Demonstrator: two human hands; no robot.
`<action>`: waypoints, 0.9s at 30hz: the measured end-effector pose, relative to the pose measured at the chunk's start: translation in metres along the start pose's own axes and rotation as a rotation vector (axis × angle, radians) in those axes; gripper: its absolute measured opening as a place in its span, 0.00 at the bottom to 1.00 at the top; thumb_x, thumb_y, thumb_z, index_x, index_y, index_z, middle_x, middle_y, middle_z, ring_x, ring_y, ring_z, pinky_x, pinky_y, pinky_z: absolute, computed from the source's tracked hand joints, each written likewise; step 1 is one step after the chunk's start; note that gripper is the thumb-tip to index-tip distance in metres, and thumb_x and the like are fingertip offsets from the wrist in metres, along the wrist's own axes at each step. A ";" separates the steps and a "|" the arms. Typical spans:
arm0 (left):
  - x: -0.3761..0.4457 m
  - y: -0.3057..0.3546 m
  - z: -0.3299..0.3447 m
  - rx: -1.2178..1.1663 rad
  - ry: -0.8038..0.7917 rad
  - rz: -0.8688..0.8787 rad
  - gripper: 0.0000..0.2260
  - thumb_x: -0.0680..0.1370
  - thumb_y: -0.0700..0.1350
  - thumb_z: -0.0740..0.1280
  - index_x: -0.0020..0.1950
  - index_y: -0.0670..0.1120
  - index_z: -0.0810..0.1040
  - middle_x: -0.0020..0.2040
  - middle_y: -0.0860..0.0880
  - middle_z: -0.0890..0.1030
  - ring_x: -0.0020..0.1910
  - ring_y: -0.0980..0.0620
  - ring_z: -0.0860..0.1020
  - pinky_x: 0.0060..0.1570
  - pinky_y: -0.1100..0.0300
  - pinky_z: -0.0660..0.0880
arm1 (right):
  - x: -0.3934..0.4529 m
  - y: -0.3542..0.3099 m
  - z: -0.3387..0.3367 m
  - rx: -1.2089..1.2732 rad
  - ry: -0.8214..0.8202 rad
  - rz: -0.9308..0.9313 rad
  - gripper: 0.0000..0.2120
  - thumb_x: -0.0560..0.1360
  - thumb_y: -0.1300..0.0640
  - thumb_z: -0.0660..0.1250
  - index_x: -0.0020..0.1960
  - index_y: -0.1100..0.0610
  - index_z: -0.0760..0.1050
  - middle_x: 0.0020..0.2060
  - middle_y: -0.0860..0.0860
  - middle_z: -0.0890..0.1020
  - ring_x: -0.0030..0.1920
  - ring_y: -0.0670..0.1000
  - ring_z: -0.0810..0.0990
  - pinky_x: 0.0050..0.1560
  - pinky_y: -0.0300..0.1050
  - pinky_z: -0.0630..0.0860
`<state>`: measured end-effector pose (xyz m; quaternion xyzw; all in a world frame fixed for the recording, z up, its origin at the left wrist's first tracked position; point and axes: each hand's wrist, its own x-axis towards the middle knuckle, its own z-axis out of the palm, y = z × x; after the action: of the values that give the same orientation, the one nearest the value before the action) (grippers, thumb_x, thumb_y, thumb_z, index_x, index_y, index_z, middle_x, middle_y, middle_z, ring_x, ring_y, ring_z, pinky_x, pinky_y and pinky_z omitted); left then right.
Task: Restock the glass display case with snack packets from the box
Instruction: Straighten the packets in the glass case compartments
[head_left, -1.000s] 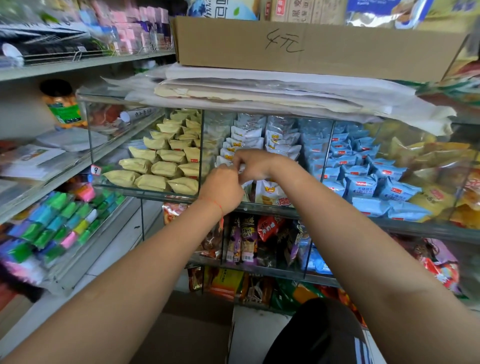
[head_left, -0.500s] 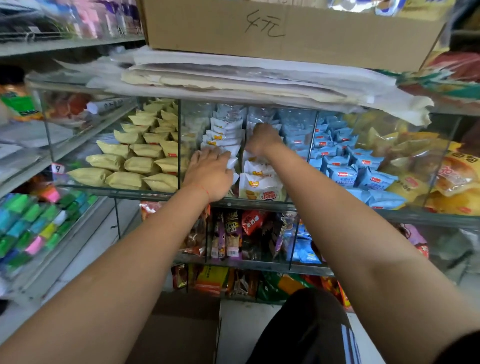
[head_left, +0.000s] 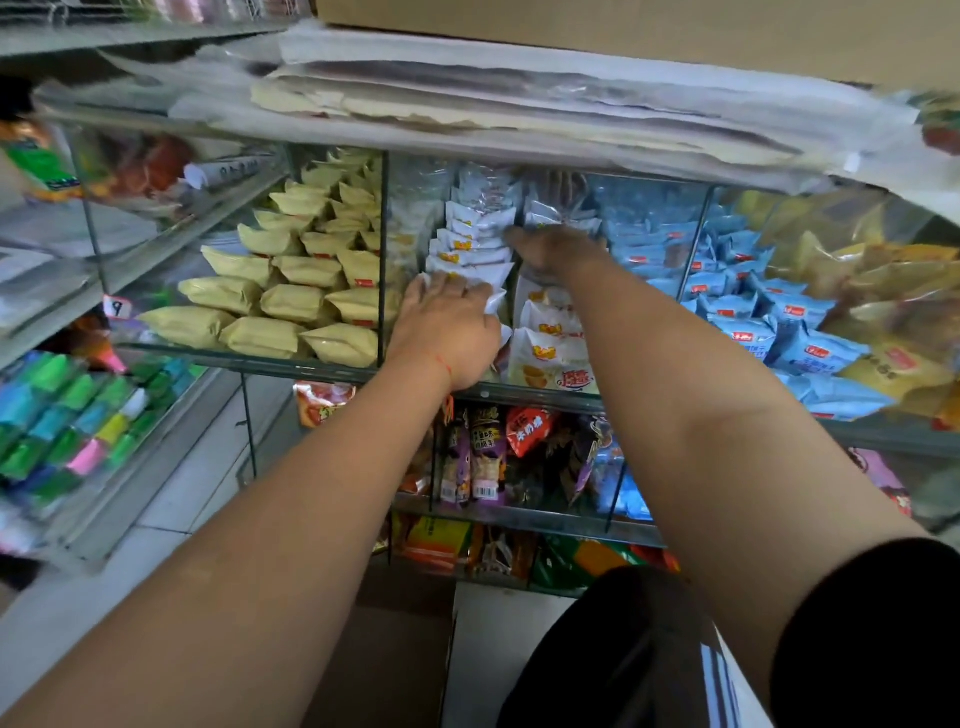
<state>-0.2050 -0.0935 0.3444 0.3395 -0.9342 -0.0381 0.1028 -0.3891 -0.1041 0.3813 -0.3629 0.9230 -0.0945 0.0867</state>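
Note:
The glass display case (head_left: 260, 357) has a middle compartment holding two rows of white snack packets (head_left: 478, 248). My left hand (head_left: 447, 330) lies palm down with spread fingers on the front packets of the left row. Deeper inside, my right hand (head_left: 553, 252) presses palm down on the right row, behind its front packets (head_left: 550, 358). Neither hand grips a packet that I can see. A brown cardboard box (head_left: 623, 31) sits on the paper stack on top of the case.
Yellow packets (head_left: 291, 304) fill the compartment to the left, blue packets (head_left: 753, 317) the one to the right, behind glass dividers (head_left: 383, 249). Lower shelves hold mixed snacks (head_left: 483, 457). Colourful items (head_left: 62, 421) sit on a low shelf at left. Brown cardboard (head_left: 389, 649) lies on the floor.
My hands were together at the compartment's front. They have parted: the right hand reached deeper onto the right row, and the left settled on the left row. The view moved closer.

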 end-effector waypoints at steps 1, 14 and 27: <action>0.000 0.000 0.000 0.003 -0.003 0.000 0.24 0.82 0.49 0.49 0.78 0.49 0.58 0.79 0.46 0.58 0.78 0.47 0.52 0.76 0.49 0.44 | 0.000 0.000 0.000 -0.014 0.007 0.006 0.42 0.72 0.26 0.43 0.74 0.52 0.65 0.75 0.57 0.63 0.74 0.60 0.61 0.74 0.61 0.53; 0.000 0.000 0.001 -0.012 0.002 -0.007 0.34 0.73 0.61 0.43 0.76 0.49 0.62 0.77 0.45 0.62 0.77 0.47 0.54 0.76 0.46 0.46 | -0.032 -0.014 -0.029 -0.225 0.162 -0.076 0.23 0.77 0.61 0.58 0.72 0.63 0.65 0.72 0.60 0.65 0.71 0.60 0.66 0.68 0.54 0.67; -0.016 0.007 -0.011 -0.110 0.017 0.065 0.37 0.74 0.74 0.48 0.78 0.55 0.58 0.80 0.49 0.55 0.79 0.51 0.49 0.76 0.46 0.39 | -0.074 -0.001 -0.028 -0.593 -0.134 -0.258 0.17 0.74 0.64 0.67 0.62 0.65 0.75 0.49 0.57 0.78 0.47 0.56 0.78 0.45 0.46 0.75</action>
<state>-0.1946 -0.0777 0.3539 0.3034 -0.9402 -0.0830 0.1306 -0.3412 -0.0511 0.4153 -0.4916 0.8490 0.1922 0.0252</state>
